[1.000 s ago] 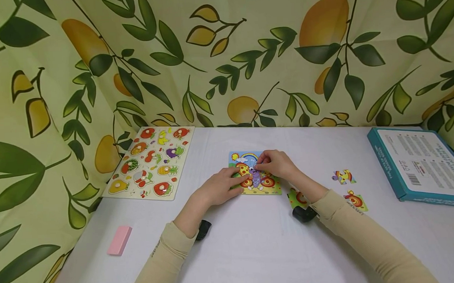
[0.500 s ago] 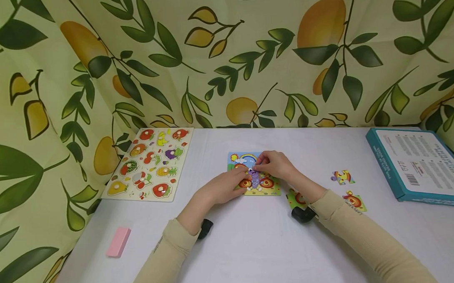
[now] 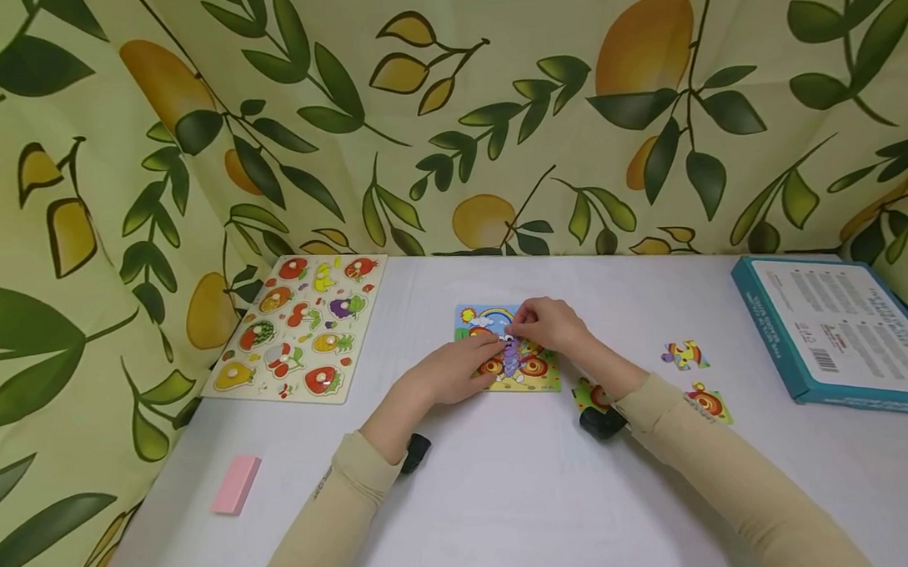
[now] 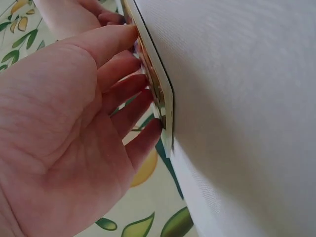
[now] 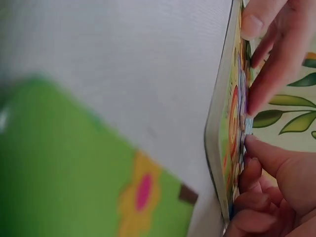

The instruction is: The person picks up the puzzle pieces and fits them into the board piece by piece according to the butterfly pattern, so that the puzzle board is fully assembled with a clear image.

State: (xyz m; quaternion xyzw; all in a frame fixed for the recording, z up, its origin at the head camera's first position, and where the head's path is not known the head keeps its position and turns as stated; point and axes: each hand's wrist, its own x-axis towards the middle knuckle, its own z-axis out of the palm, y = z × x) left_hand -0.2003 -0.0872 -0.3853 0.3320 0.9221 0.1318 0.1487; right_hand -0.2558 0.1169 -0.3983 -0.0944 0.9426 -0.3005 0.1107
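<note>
A small square butterfly jigsaw puzzle (image 3: 535,368) lies near the middle of the white table. My left hand (image 3: 457,370) rests on its left part with fairly straight fingers; in the left wrist view the fingertips (image 4: 154,123) touch the picture surface. My right hand (image 3: 551,323) is over the upper right part, thumb and curled forefinger pinching a puzzle piece, whose light blue edge (image 5: 249,123) shows in the right wrist view. The hands cover much of that piece and the picture. A green loose piece (image 3: 587,394) lies partly under my right forearm.
Two more loose puzzle pieces, one with yellow and purple (image 3: 685,355) and one with a red wing (image 3: 709,403), lie to the right. Beyond them is a teal box (image 3: 839,337). At left are a fruit peg board (image 3: 294,327) and a pink block (image 3: 237,485).
My left hand has slid slightly right over the puzzle. The right hand has shifted a little upward, its pinch staying near the butterfly's head. The loose pieces have not moved.
</note>
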